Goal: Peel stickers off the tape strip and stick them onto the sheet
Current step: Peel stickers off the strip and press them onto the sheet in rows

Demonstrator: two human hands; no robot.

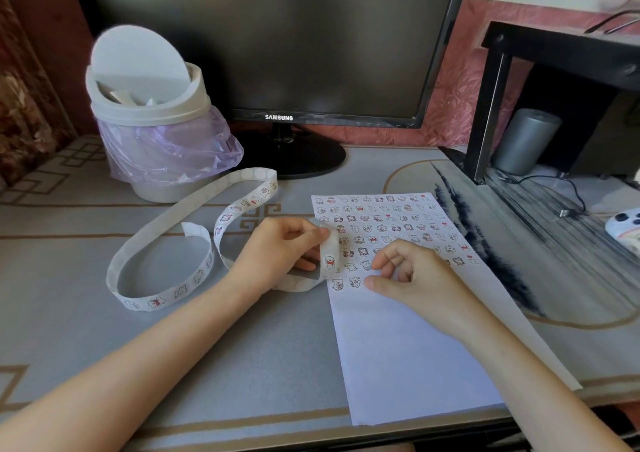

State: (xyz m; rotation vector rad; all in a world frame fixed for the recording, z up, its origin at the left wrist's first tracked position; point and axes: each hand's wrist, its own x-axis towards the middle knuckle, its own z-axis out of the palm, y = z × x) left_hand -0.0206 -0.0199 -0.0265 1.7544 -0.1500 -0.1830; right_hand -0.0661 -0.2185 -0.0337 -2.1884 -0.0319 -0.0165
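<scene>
monitor (277,35): "SAMSUNG" | left hand (280,247) pinches tape strip (221,223)

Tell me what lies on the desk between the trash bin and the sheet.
In the head view, the looping tape strip lies between the trash bin and the sheet; the left hand holds its end at the sheet's edge.

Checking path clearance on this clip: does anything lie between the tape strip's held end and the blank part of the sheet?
Nothing visible does. The left hand pinches the tape strip at the sheet's left edge; the right hand rests on the sheet beside the last stickers, with blank paper below.
</scene>
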